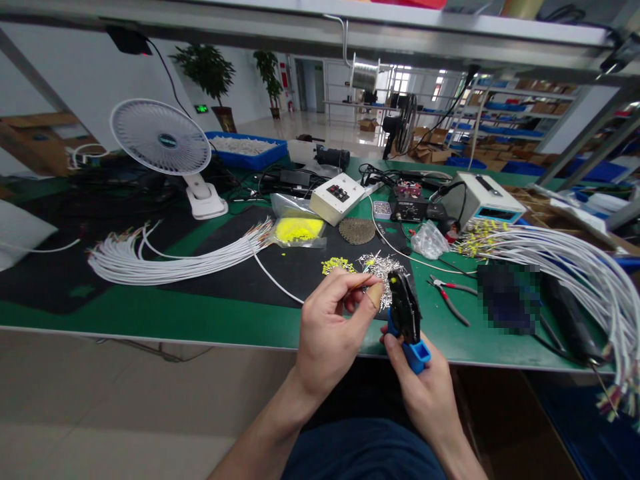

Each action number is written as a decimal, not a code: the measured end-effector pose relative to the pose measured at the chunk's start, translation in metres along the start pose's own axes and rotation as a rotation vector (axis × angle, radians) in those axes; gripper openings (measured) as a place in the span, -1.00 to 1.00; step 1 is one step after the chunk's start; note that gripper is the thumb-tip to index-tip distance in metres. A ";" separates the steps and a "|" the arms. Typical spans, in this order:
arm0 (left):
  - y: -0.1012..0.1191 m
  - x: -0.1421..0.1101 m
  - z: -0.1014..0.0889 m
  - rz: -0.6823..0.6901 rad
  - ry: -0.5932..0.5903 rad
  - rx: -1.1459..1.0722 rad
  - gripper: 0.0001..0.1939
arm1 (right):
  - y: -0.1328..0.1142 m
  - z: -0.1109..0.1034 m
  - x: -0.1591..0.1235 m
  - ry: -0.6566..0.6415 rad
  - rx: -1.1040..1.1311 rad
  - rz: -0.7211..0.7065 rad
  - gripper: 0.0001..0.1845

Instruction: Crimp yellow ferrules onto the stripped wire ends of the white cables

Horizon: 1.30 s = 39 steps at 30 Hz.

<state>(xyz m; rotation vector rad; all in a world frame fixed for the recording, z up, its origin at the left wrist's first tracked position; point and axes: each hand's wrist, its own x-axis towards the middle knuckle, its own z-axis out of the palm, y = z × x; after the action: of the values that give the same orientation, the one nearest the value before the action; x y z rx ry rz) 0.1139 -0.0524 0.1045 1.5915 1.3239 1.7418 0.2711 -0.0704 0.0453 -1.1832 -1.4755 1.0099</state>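
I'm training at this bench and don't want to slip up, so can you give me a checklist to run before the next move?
1. Right hand has a grip on the blue-handled tool: ok, its head points upward.
2. Left hand has a grip on the thin wire: ok, pinched near the tool.
3. Yellow piece shows at the tool's black head: ok.
4. Wire tip meets the yellow piece: cannot tell, too small.
5. Pliers apart from both hands: ok, lying on the green tabletop.
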 end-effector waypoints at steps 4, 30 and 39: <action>-0.001 -0.001 0.000 -0.012 -0.009 -0.025 -0.90 | 0.000 0.000 0.000 -0.001 -0.093 -0.044 -0.75; -0.017 -0.012 -0.014 -0.096 -0.088 -0.062 -0.90 | 0.028 0.004 -0.001 0.020 -0.397 -0.233 -0.31; -0.017 -0.014 -0.013 -0.075 -0.074 0.011 -0.88 | 0.031 0.004 0.006 0.024 -0.387 -0.274 -0.37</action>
<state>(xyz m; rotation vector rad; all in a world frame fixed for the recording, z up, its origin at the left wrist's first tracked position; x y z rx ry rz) 0.1004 -0.0613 0.0844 1.5761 1.3421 1.6190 0.2730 -0.0592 0.0161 -1.2082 -1.8090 0.5366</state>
